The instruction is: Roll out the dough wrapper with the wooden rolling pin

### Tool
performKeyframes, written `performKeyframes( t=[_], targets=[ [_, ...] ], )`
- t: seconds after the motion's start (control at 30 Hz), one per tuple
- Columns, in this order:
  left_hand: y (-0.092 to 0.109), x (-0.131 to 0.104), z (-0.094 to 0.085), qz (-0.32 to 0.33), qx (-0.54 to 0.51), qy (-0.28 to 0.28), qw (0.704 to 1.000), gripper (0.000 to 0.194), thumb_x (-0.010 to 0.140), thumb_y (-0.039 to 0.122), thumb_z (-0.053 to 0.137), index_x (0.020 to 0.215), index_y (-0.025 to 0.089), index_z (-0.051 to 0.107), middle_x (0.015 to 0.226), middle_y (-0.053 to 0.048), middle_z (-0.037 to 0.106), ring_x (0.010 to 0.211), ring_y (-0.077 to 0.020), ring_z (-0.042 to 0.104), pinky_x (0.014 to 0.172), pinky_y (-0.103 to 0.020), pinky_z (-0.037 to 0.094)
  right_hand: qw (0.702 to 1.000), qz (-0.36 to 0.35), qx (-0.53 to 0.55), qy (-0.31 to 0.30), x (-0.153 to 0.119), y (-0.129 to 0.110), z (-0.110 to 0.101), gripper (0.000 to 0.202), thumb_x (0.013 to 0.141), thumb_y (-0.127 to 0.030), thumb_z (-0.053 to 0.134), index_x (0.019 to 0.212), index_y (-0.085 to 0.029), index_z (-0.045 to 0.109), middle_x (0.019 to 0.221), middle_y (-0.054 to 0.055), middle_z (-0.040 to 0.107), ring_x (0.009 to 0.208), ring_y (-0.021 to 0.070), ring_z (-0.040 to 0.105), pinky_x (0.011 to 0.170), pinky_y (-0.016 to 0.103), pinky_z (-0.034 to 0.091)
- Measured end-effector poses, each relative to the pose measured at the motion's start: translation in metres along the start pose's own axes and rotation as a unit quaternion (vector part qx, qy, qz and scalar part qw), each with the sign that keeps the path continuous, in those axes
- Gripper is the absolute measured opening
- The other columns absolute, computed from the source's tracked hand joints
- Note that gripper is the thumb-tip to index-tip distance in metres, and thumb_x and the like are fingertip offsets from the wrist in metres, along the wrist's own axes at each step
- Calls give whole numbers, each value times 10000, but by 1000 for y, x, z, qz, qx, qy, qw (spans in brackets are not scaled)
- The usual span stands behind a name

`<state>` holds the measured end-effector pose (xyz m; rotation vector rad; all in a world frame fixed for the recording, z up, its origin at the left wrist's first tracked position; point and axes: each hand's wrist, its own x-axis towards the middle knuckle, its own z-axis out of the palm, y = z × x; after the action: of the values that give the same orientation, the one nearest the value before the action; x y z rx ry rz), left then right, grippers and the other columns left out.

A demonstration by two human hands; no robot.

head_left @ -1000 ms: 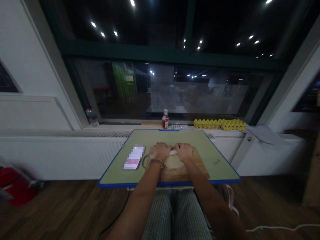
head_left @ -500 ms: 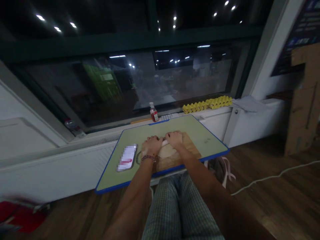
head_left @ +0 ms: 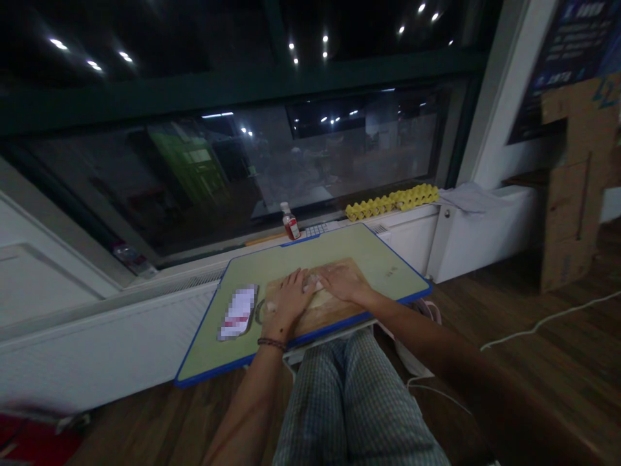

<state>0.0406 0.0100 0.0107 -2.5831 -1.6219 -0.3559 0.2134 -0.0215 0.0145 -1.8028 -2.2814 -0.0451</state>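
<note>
A wooden board [head_left: 326,314] dusted with pale flour-like powder lies on a light green table top with a blue rim. On it, a pale lump of dough [head_left: 313,283] shows partly between my hands; the rest of it is hidden. My left hand [head_left: 292,299] lies palm down over the left part of the board, fingers stretched forward and somewhat apart. From the right, my right hand [head_left: 345,283] rests flat, its fingertips pointing left and touching the dough. A dark bracelet circles my left wrist.
Left of the board lies a phone [head_left: 237,312] with a blurred screen. Behind the green table top [head_left: 388,259] a small red-labelled bottle [head_left: 290,222], a white keyboard [head_left: 317,230] and yellow egg cartons [head_left: 392,202] line the window sill. A white cable [head_left: 548,321] runs across the floor.
My fingers have gone from curled over the dough to flatter and more stretched out. My right hand now slants more to the left. The view has shifted slightly.
</note>
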Motion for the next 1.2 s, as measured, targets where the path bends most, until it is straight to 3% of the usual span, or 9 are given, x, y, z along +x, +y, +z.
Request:
performKeyframes(
  t=[0.1,0.23,0.37,0.5,0.63,0.77,0.87,0.97,1.2],
  targets=[
    [-20,-17,-6,51,-30,15,998,549,991,493,366,1459,209,411,1439,-67,537,1321,-234,467,1140,-381,302,999,-25,31,12,-22,7,5,526,1036,-341,250,1486,-120,407,1480,106,479,1361,203,442,1136,321,302],
    [-46,-37,-10,101,-65,-8,993,510,1016,441,295,1413,191,493,1478,-51,501,1402,-232,374,1179,-412,262,994,-65,90,5,-34,17,11,560,1030,-417,216,1485,-169,428,1497,65,460,1378,201,423,1172,353,273],
    [-51,-51,-4,96,-74,11,993,554,1004,498,316,1443,194,464,1508,-65,463,1434,-269,331,1184,-501,248,986,-57,152,-28,-28,22,8,627,1029,-454,126,1464,-154,463,1501,58,450,1406,184,384,1185,339,250],
    [-51,-47,-1,107,-102,28,989,544,1013,477,297,1411,171,506,1482,-72,495,1402,-237,394,1182,-447,287,986,-10,161,-36,-16,19,-1,652,1032,-476,106,1405,-162,539,1438,63,531,1366,180,443,1158,308,286],
    [-52,-32,0,101,-109,16,989,510,1028,434,263,1314,181,601,1415,-46,570,1355,-223,452,1173,-441,295,996,44,69,-33,-3,11,-3,593,1045,-377,150,1281,-155,647,1341,99,615,1305,198,510,1130,317,312],
    [-39,-30,6,41,-92,79,992,452,1017,385,328,1235,157,652,1322,-68,642,1311,-251,486,1154,-437,315,994,102,-36,13,-1,2,3,510,1038,-310,238,1269,-83,632,1336,176,600,1299,231,513,1111,363,332],
    [-26,-44,7,21,-101,132,986,392,1005,378,370,1143,180,679,1251,-67,676,1229,-266,535,1088,-429,385,993,92,-52,51,-11,-1,10,487,1035,-307,263,1316,-88,596,1374,166,572,1307,234,503,1104,370,348],
    [-21,-62,6,37,-131,152,979,348,1005,367,381,1111,193,663,1133,-57,708,1097,-252,581,1005,-422,440,994,64,-37,81,-29,1,18,471,1025,-309,310,1357,-99,568,1392,140,563,1324,236,487,1119,366,349],
    [-20,-84,14,60,-165,178,968,294,988,322,437,1157,187,636,1131,-64,692,1062,-248,564,977,-423,441,977,44,1,210,-60,3,41,456,1005,-300,361,1379,-125,553,1424,90,540,1348,221,458,1148,392,336]
  ],
)
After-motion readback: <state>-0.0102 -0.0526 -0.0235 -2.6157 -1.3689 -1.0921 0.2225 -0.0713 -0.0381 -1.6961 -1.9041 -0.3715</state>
